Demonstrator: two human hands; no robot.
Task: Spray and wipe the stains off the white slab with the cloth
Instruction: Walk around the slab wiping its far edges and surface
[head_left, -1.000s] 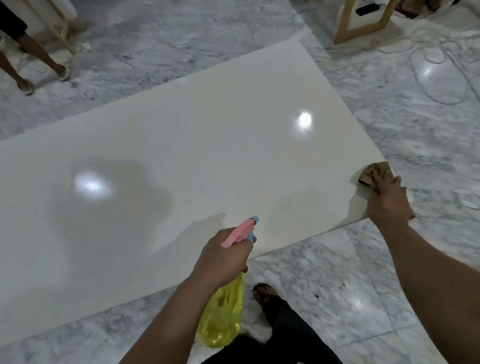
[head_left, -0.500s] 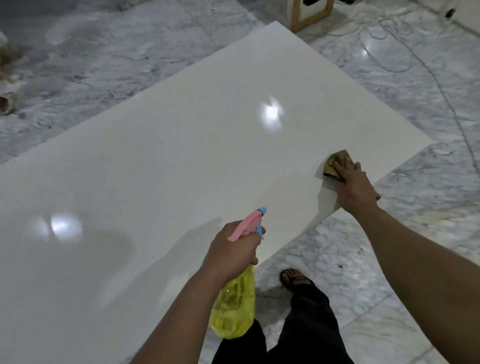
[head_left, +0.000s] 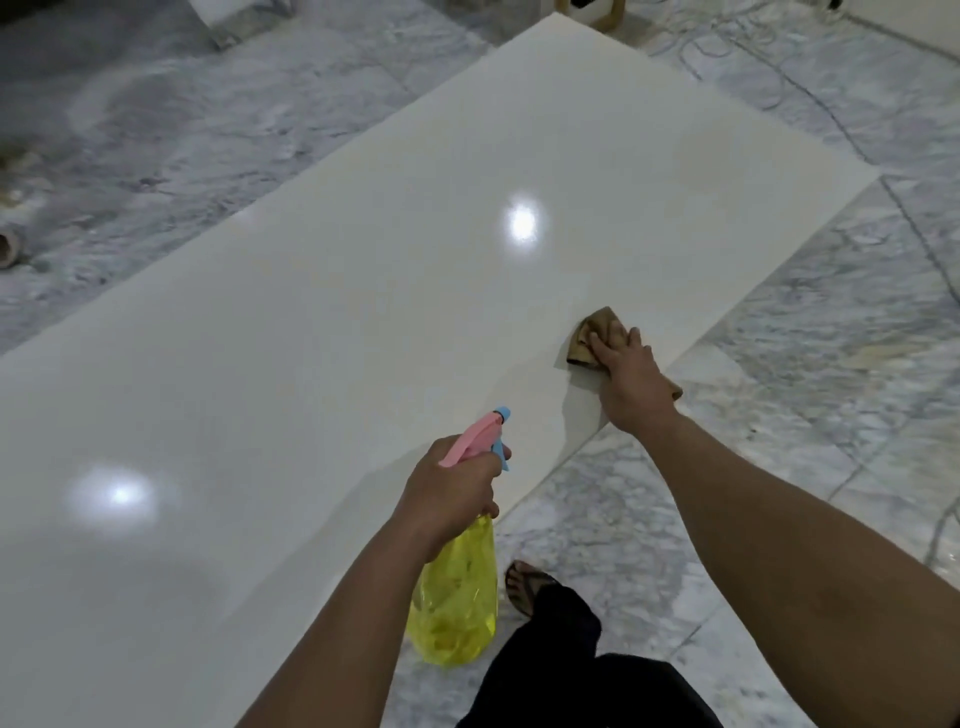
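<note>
Right hand's grip (head_left: 626, 371) presses flat on the brown cloth (head_left: 592, 338) near the white slab's (head_left: 363, 312) near edge. Left hand (head_left: 452, 493) squeezes the spray bottle (head_left: 457, 597), pointing far across the slab's unwiped length.

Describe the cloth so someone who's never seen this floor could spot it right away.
Find the big white slab lying on the grey marble floor. Follow its near edge rightward to where the right hand presses down. The cloth is the small crumpled brown rag under those fingers, the only brown thing on the slab.
</note>
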